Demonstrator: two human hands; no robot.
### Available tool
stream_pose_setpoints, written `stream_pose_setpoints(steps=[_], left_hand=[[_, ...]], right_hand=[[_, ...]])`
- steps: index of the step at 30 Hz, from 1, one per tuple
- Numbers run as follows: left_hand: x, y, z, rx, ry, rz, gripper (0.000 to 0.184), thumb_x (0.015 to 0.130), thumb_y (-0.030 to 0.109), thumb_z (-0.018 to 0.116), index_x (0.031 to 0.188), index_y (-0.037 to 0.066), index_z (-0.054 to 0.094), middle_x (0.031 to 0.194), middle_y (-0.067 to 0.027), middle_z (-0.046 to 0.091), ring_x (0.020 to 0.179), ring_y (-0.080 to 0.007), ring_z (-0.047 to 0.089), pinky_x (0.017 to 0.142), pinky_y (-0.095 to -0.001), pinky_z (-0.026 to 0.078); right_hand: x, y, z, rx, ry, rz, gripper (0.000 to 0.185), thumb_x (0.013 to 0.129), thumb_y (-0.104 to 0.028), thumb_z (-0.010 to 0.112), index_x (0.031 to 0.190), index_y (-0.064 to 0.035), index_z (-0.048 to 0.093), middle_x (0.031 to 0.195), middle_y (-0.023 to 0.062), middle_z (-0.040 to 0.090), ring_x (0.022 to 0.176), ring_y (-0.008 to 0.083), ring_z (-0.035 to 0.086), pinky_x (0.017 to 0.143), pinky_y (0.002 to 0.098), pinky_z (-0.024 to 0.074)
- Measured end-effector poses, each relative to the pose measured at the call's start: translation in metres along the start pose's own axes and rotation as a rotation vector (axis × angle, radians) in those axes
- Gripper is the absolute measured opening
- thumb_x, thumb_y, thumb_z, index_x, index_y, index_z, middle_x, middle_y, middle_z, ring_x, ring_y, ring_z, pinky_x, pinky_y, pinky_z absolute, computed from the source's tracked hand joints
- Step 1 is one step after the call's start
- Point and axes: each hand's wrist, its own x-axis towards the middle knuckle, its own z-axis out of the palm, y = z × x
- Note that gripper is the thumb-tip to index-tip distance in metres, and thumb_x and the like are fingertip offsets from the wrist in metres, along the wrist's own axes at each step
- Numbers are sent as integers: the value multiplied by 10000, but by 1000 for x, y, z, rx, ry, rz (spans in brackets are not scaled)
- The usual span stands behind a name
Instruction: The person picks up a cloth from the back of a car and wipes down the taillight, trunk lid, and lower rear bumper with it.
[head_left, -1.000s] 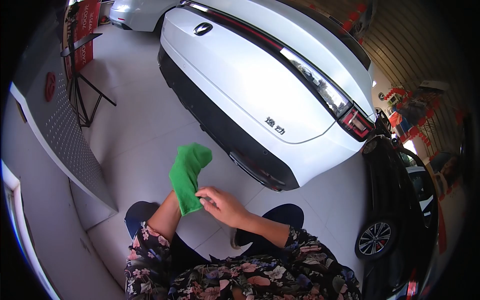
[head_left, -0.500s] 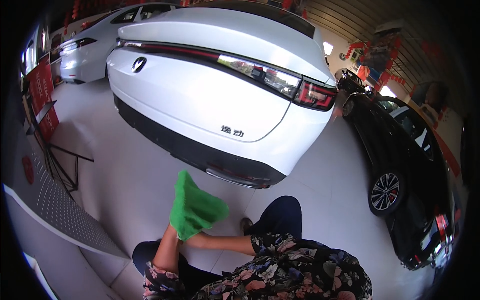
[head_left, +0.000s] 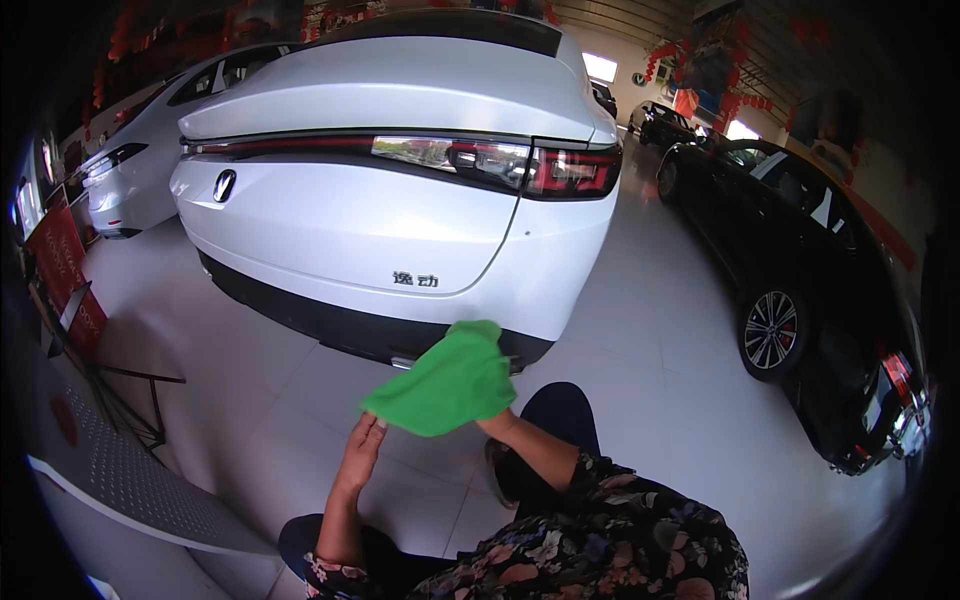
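Note:
A green microfibre cloth (head_left: 445,385) is spread between my two hands, in front of the white car's rear bumper (head_left: 300,318). My left hand (head_left: 364,445) pinches the cloth's lower left corner at its fingertips. On the other side, my right hand (head_left: 497,424) holds the cloth, which covers most of its fingers. Beyond the cloth stands the white car (head_left: 330,225), its tail light (head_left: 570,172) and badge lettering (head_left: 415,280) facing me. The cloth overlaps the bumper in view; whether it touches, I cannot tell.
A black car (head_left: 800,300) stands to the right, and another pale car (head_left: 135,185) at the far left. Near my left side are a grey perforated counter (head_left: 130,470), a black metal stand (head_left: 140,400) and a red sign (head_left: 62,265). Tiled floor (head_left: 640,400) lies between the cars.
The cloth was bunched over both hands close together; now it is stretched wider. My right hand has moved right and my left hand shows clear of the cloth. The view has shifted.

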Motion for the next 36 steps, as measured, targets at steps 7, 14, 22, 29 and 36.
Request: stream_pose_setpoints(steps=[7,14,22,29,36], left_hand=[[0,20,14,164,60,-114,462,1008,433,423,1202,54,601,1011,-33,548,960,-155,467,933,-281,369],[7,-5,17,207,84,-152,445,1016,412,420,1082,33,644,857,-17,458,831,-145,416,850,-276,379],[12,-10,19,327,82,-9,411,1028,354,415,1076,20,648,997,-111,615,964,-237,557,909,-343,420],[23,-23,28,406,8,60,298,1004,232,464,1038,-11,633,929,-163,615,891,-294,561,840,-377,454],[35,-8,18,501,-44,133,236,976,184,500,1048,9,641,939,-176,623,893,-332,560,827,-402,467]], right_hand=[[68,-41,-163,-281,422,45,357,926,-102,595,1270,-27,535,1239,109,559,1127,218,539,956,352,454],[126,55,-216,-760,376,47,419,977,-174,534,1358,-18,458,1337,134,503,1226,237,475,1041,381,391],[203,91,-139,-677,131,-59,485,919,-289,580,1341,-65,497,1358,130,493,1273,279,440,1081,389,352],[299,-48,-59,-711,-141,-299,324,857,-288,628,1098,-72,634,1084,132,634,984,300,597,873,429,471],[389,-68,70,-898,-343,-556,333,799,-336,624,1026,-94,648,1109,156,611,1058,340,565,930,460,442]])
